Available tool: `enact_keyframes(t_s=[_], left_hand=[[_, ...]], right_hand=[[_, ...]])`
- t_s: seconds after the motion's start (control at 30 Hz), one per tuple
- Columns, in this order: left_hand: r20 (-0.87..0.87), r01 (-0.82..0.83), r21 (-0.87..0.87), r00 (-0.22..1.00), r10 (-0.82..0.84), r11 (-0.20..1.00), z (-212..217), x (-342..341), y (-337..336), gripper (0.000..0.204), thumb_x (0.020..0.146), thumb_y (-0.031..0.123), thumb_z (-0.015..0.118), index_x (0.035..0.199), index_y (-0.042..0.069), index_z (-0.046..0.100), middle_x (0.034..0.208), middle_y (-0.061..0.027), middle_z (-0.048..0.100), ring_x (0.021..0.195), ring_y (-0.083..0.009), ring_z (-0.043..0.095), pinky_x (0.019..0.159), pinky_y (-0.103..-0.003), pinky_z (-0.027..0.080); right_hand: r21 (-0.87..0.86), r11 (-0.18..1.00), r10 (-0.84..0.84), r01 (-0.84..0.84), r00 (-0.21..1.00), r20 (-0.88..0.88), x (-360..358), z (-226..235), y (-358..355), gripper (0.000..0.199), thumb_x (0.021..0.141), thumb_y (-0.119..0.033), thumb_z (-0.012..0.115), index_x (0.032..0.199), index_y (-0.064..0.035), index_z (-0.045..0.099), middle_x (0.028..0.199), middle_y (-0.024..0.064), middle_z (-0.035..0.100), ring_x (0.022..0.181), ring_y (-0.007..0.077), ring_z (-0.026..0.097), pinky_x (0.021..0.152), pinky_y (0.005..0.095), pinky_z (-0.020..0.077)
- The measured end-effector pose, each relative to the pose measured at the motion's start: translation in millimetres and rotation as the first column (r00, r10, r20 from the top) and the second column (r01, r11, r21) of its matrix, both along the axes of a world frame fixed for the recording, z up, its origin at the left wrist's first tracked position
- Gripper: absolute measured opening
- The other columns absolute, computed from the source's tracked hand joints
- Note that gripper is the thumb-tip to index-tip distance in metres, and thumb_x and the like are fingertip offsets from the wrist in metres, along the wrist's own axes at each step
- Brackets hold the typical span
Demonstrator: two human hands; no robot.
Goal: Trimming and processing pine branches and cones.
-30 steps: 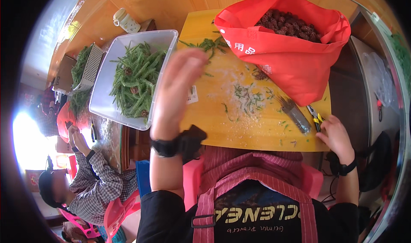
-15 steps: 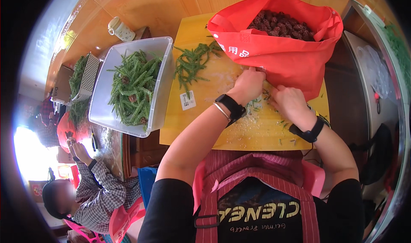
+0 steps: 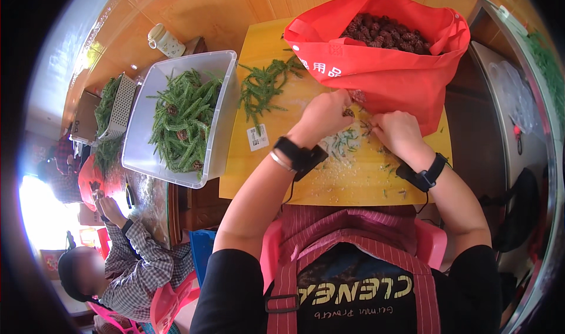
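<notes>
Pinecone pinched just in front of red bag

We'd flag a drop first: a loose pinch could let the pinecone slip into the green clippings, also in front of the bag. A knuckle bumping the bag might tip it and spill the heaped cones.

Left hand: fingers closed round the pinecone. Right hand, before the bag: fingers curled, tips at dark strands; we can't make out whether they're gripped.

Left of the bag: sprigs, then clear bin.
</notes>
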State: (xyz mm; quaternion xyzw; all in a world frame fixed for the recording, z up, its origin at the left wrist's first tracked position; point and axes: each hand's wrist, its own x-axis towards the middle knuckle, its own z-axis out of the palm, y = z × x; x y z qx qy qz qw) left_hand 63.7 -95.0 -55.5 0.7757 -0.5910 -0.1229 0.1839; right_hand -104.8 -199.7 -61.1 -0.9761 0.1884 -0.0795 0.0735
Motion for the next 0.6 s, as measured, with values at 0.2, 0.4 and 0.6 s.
enact_keyframes(t_s=[0.2, 0.4, 0.6], left_hand=[[-0.793, -0.090, -0.101, 0.609, -0.025, 0.991, 35, -11, 49, 0.029, 0.081, 0.010, 0.063, 0.108, 0.000, 0.056, 0.082, -0.0005, 0.060, 0.075, -0.0064, 0.056, 0.063, -0.021, 0.043], [-0.989, -0.320, -0.094, 0.141, -0.051, 0.943, 22, -27, 92, 0.027, 0.084, 0.008, 0.060, 0.110, 0.003, 0.055, 0.094, -0.0050, 0.061, 0.075, -0.0089, 0.058, 0.058, -0.017, 0.041], [-0.997, -0.351, -0.076, 0.021, -0.073, 0.934, 5, -36, 103, 0.028, 0.083, 0.008, 0.061, 0.111, 0.004, 0.055, 0.099, -0.0078, 0.062, 0.082, -0.0140, 0.062, 0.059, -0.017, 0.045]], right_hand=[[0.044, 0.998, -0.055, 0.052, 0.995, 0.081, -2, -2, -4, 0.009, 0.075, -0.018, 0.059, 0.074, -0.0096, 0.061, 0.062, 0.0119, 0.059, 0.064, 0.0307, 0.060, 0.058, 0.0427, 0.0473], [0.077, 0.994, -0.076, 0.076, 0.997, 0.001, -4, 0, -4, 0.006, 0.073, -0.015, 0.062, 0.076, -0.0102, 0.060, 0.066, 0.0093, 0.061, 0.068, 0.0282, 0.060, 0.059, 0.0402, 0.0466], [0.071, 0.996, -0.061, 0.059, 0.998, 0.017, -7, 1, -4, 0.009, 0.074, -0.015, 0.062, 0.076, -0.0087, 0.057, 0.067, 0.0102, 0.061, 0.068, 0.0297, 0.060, 0.058, 0.0403, 0.0464]])
